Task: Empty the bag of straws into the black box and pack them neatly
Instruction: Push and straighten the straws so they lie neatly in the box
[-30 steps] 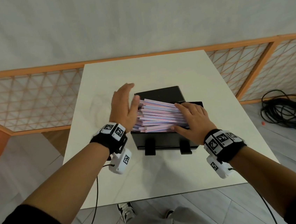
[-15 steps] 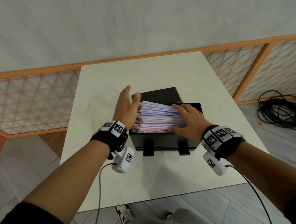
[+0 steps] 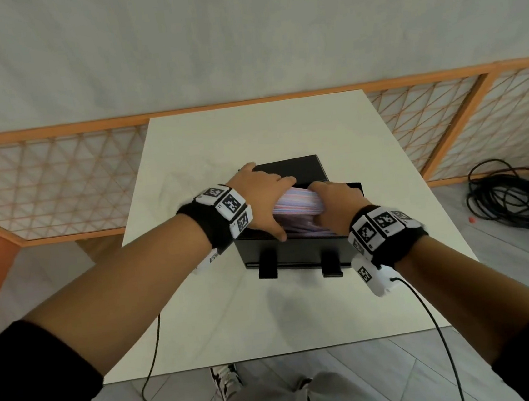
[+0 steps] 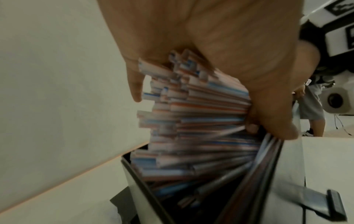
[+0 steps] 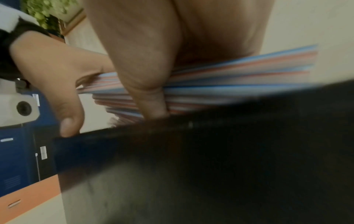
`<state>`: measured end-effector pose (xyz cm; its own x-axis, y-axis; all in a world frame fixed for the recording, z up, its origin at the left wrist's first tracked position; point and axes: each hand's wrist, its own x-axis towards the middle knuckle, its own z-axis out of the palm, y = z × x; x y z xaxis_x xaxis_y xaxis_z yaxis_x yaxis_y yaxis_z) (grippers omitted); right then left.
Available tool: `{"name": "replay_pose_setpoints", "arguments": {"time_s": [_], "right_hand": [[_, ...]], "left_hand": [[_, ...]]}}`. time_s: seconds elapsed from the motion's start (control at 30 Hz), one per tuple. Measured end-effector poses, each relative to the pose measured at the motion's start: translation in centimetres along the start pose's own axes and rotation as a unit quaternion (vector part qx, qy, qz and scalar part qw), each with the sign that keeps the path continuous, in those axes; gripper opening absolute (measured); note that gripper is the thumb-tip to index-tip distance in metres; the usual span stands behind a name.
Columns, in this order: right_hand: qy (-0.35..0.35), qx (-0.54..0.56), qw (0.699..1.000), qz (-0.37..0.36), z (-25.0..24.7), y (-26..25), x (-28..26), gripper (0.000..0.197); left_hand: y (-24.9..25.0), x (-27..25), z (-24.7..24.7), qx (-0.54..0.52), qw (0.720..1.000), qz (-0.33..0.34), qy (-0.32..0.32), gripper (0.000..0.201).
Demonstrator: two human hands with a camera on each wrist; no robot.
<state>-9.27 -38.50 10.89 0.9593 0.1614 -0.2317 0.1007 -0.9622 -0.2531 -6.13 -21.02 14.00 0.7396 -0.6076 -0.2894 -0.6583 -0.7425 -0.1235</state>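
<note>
Head view shows both hands, left hand (image 3: 261,197) and right hand (image 3: 333,204), clamped round the straws (image 3: 296,205), packing them into the box (image 3: 294,251); next, I guess, push them level.

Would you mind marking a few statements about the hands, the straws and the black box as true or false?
1. Both hands are on the bundle of straws. True: the left hand and the right hand grip it from either side.
2. The straws are plain green. False: they are white with blue and red stripes.
3. The black box stands on a white table. True.
4. The straws lie fully inside the box, below its rim. False: much of the bundle rises above the rim.
5. A coil of black cable lies on the table beside the box. False: it lies on the floor, to the right of the table.
</note>
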Motion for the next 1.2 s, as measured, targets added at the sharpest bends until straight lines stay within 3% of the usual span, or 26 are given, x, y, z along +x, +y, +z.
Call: {"name": "replay_pose_setpoints", "arguments": {"time_s": [0.13,0.2,0.47,0.67,0.8,0.87,1.0,1.2], "right_hand": [[0.003,0.034,0.999,-0.024,-2.0,0.3,0.0,0.041],[-0.009,0.053,0.998,-0.035,-2.7,0.4,0.0,0.043],[-0.025,0.078,0.996,-0.034,-3.0,1.5,0.5,0.038],[-0.048,0.076,0.995,-0.042,-1.2,2.3,0.6,0.043],[-0.035,0.063,0.996,-0.055,0.0,1.8,0.6,0.050],[-0.034,0.063,0.996,-0.057,0.7,1.0,0.6,0.053],[-0.007,0.081,0.995,-0.062,2.2,0.2,0.6,0.057],[-0.005,0.096,0.995,-0.027,1.5,3.0,0.4,0.055]], "left_hand": [[-0.8,-0.1,-1.9,-0.025,0.999,0.022,0.041,0.054],[-1.0,-0.2,-2.5,-0.034,0.998,0.018,0.046,0.037],[-1.6,-0.3,-2.9,-0.083,0.996,-0.007,0.015,0.032],[-1.9,-0.1,-0.7,-0.085,0.996,-0.014,-0.011,0.051],[-1.5,0.1,0.7,-0.040,0.998,0.008,0.039,0.101],[-0.8,0.5,1.2,-0.021,0.999,0.016,0.038,0.115],[0.2,1.1,2.5,-0.011,1.000,0.013,0.010,0.113],[-0.1,1.3,2.3,-0.030,0.999,0.006,-0.018,0.116]]}}
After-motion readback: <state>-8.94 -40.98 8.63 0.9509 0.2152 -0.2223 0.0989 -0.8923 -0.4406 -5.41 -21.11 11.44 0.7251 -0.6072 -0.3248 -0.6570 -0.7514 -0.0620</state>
